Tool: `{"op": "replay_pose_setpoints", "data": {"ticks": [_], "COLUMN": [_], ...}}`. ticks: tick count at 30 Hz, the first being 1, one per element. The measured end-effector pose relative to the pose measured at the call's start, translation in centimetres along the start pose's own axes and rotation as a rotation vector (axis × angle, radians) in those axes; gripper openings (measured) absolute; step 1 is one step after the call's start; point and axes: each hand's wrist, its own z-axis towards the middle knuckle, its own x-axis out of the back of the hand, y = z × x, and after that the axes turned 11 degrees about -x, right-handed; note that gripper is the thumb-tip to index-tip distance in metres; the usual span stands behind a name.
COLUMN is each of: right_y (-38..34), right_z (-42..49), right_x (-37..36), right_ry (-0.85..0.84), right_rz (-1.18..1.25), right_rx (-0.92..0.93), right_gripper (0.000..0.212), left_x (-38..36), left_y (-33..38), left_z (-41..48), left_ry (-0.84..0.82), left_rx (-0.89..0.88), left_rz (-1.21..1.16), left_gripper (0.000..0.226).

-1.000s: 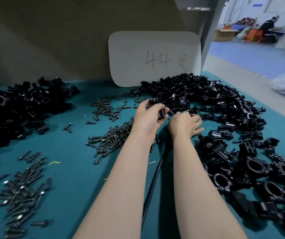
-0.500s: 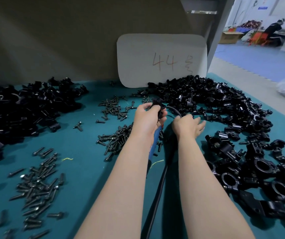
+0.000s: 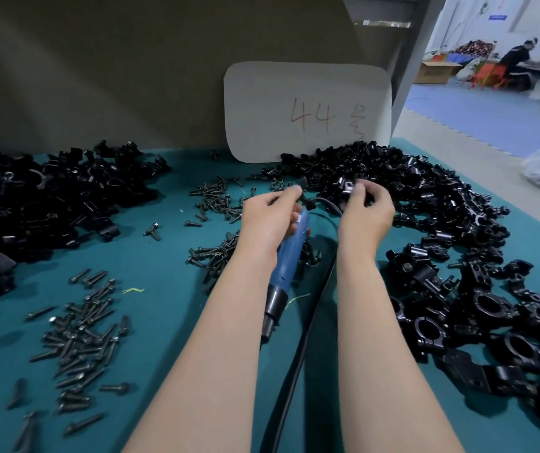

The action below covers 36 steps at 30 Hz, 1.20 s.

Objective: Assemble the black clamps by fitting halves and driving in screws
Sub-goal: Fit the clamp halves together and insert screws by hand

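Note:
My left hand grips a blue electric screwdriver, its black tip pointing back toward me and its black cable running down between my forearms. A small black piece sticks up past my left fingertips. My right hand pinches a small black clamp part at the edge of the right pile of black clamp parts. Assembled ring clamps lie at the right. Loose black screws lie under my left wrist.
Another heap of black clamp halves fills the left side of the teal table. A second screw pile lies front left. A white card marked 44 leans on the back wall. A person sits far right.
My hands have moved apart. The blue screwdriver body has come into view below my left hand, and my right hand has lifted to the pile's edge with a small clamp part.

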Motion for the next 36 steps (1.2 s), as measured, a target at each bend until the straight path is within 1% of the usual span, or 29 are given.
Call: {"op": "replay_pose_setpoints", "data": {"ticks": [1, 3, 4, 6, 9, 10, 12, 14, 16, 18, 21, 23, 25, 26, 27, 30, 31, 32, 33, 36], "right_y": [-0.5, -1.2, -1.4, -1.5, -1.2, -1.0, -0.6, 0.1, 0.8, 1.1, 1.2, 1.2, 1.2, 1.2, 1.2, 1.2, 1.2, 1.2, 1.1, 1.0], "right_z": [-0.8, -2.7, -3.8, -6.1, -9.5, -10.4, -11.8, -12.7, -13.2, -13.5, -13.6, -13.4, -13.4, -13.3, -13.3, -13.2, -13.2, -13.2, -13.3, -13.4], "right_x": [-0.1, -0.5, -0.8, -1.4, -2.5, -2.9, -3.5, -3.9, -4.1, -4.2, -4.3, -4.3, -4.1, -4.1, -4.0, -3.9, -3.8, -3.8, -3.9, -3.9], "right_ry": [-0.07, -0.225, -0.304, -0.451, -0.56, -0.587, -0.645, -0.669, -0.673, -0.659, -0.665, -0.679, -0.705, -0.711, -0.711, -0.71, -0.712, -0.707, -0.695, -0.672], "right_rz": [0.05, 0.11, 0.114, 0.053, 0.006, 0.003, 0.014, -0.045, -0.166, -0.258, -0.285, -0.276, -0.24, -0.23, -0.217, -0.166, -0.151, -0.133, -0.111, -0.061], "right_rx": [-0.052, -0.169, -0.207, -0.21, -0.175, -0.18, -0.219, -0.208, -0.136, -0.081, -0.066, -0.079, -0.086, -0.08, -0.076, -0.083, -0.094, -0.11, -0.128, -0.153], "right_gripper": [0.015, 0.026, 0.027, 0.014, 0.012, 0.008, 0.009, 0.01, 0.023, 0.035, 0.037, 0.035, 0.033, 0.032, 0.03, 0.02, 0.015, 0.012, 0.01, 0.008], "left_x": [0.7, 2.3, 3.2, 5.3, 8.3, 9.2, 10.4, 11.1, 11.5, 11.6, 11.7, 11.6, 11.6, 11.6, 11.6, 11.8, 11.8, 11.8, 11.8, 11.8], "left_y": [0.2, 0.6, 0.7, 0.9, 0.9, 0.8, 0.7, 0.3, -0.4, -1.4, -1.8, -1.8, -1.7, -1.7, -1.8, -1.8, -1.8, -1.7, -1.6, -1.7], "left_z": [-0.3, -0.9, -1.3, -2.2, -3.6, -4.0, -4.6, -5.0, -5.3, -5.2, -5.4, -5.4, -5.3, -5.2, -5.1, -4.9, -4.9, -4.9, -5.0, -4.9], "left_ry": [0.031, 0.092, 0.121, 0.175, 0.23, 0.252, 0.315, 0.382, 0.424, 0.424, 0.401, 0.389, 0.357, 0.338, 0.321, 0.306, 0.299, 0.282, 0.261, 0.227], "left_rx": [0.003, 0.005, 0.004, 0.017, 0.077, 0.096, 0.094, 0.056, 0.019, -0.013, -0.104, -0.174, -0.165, -0.147, -0.13, -0.077, -0.073, -0.08, -0.084, -0.079], "left_rz": [0.011, 0.037, 0.037, -0.011, -0.131, -0.185, -0.313, -0.345, -0.291, -0.197, -0.055, -0.083, -0.111, -0.106, -0.087, -0.056, -0.069, -0.095, -0.128, -0.209], "left_gripper": [0.025, 0.034, 0.037, 0.04, 0.046, 0.049, 0.055, 0.059, 0.058, 0.058, 0.065, 0.053, 0.036, 0.032, 0.031, 0.046, 0.045, 0.038, 0.031, 0.023]}}
